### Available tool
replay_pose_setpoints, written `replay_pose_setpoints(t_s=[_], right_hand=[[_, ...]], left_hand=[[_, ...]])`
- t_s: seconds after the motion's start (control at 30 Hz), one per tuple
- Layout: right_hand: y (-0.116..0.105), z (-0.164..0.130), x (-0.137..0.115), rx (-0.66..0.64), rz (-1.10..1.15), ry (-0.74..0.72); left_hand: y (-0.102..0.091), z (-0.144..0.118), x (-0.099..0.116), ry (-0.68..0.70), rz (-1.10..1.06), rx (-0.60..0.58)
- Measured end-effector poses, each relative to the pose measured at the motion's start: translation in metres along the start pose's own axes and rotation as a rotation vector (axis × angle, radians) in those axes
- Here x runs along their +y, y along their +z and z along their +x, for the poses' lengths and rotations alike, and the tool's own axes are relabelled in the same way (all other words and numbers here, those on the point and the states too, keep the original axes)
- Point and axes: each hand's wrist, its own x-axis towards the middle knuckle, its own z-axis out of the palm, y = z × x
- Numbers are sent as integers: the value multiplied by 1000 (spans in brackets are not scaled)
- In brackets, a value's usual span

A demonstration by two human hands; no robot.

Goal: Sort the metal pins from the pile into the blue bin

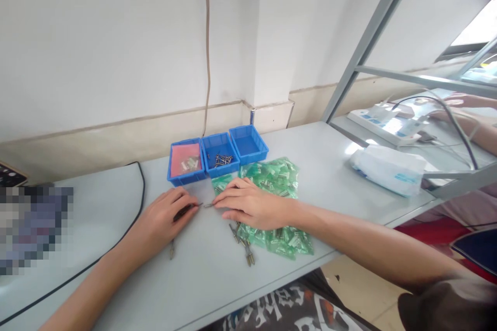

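I see my left hand [166, 220] with its grip pinched on a thin dark metal pin [191, 208], tip toward a small silver pin [208, 205] lying on the grey worktop [330, 165]. My right hand [248, 206] rests fingers together beside it, over green plastic packets [277, 173]. I'd keep both low and steady.

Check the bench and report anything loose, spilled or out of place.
A few small metal pins lie loose on the table near its front edge, below the right hand, outside the blue bins. The green packets lie in an untidy heap.
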Motion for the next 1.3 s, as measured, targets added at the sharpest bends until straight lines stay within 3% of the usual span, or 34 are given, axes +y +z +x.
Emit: replay_pose_setpoints(t_s=[0.2, 0.37, 0.6, 0.9, 1.1, 1.3], right_hand=[[0, 3, 0, 17, -21, 6], [-2, 5, -1, -49, -43, 21], [-4, 3, -4, -107, 14, 50], [3, 1, 2, -35, 61, 7], [4, 0, 2, 99, 159, 62], [-2, 2, 5, 384, 110, 130]], left_hand=[[-4, -1, 1, 14, 44, -14], [-4, -4, -2, 29, 134, 19], [-4, -2, 0, 29, 104, 31], [-4, -5, -3, 15, 77, 26], [-5, -7, -5, -4, 64, -9], [-5, -7, -6, -19, 64, -23]])
